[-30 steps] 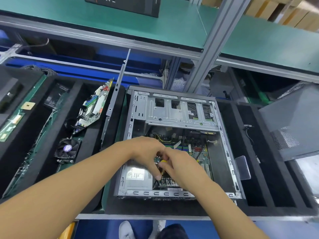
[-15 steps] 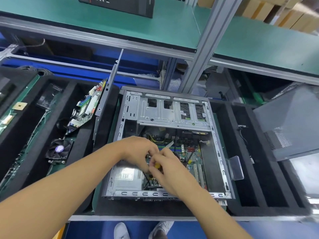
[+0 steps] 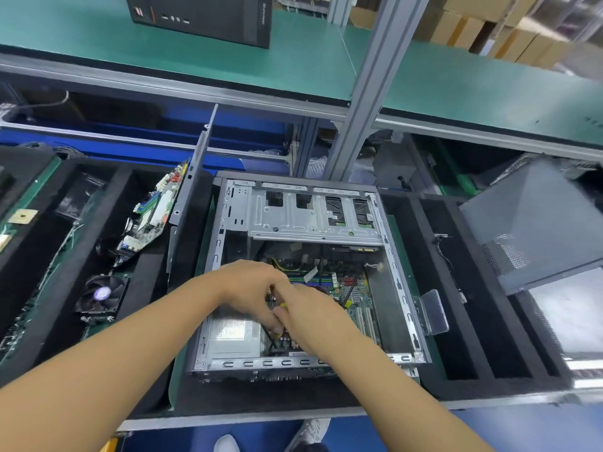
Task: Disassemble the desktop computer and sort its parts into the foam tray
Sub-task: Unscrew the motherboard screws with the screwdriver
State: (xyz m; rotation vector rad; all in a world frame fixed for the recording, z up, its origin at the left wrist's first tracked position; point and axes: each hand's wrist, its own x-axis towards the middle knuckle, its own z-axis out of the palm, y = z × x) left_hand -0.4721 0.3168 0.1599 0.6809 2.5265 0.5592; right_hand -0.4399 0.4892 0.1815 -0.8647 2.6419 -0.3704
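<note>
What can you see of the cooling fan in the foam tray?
The cooling fan is black, square-framed, seemingly plastic, with curved blades round a hub bearing a purplish sticker. It lies face up in a black foam tray slot left of the open case, near the leaning circuit board. The left hand and right hand are inside the case, off the fan.

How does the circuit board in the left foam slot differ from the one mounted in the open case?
The loose board stands tilted on its edge in the foam tray; the mounted board lies flat inside the case. The loose board is untouched, while the left hand and right hand sit over the mounted board, hiding part of it. Both carry coloured slots and connectors.
</note>
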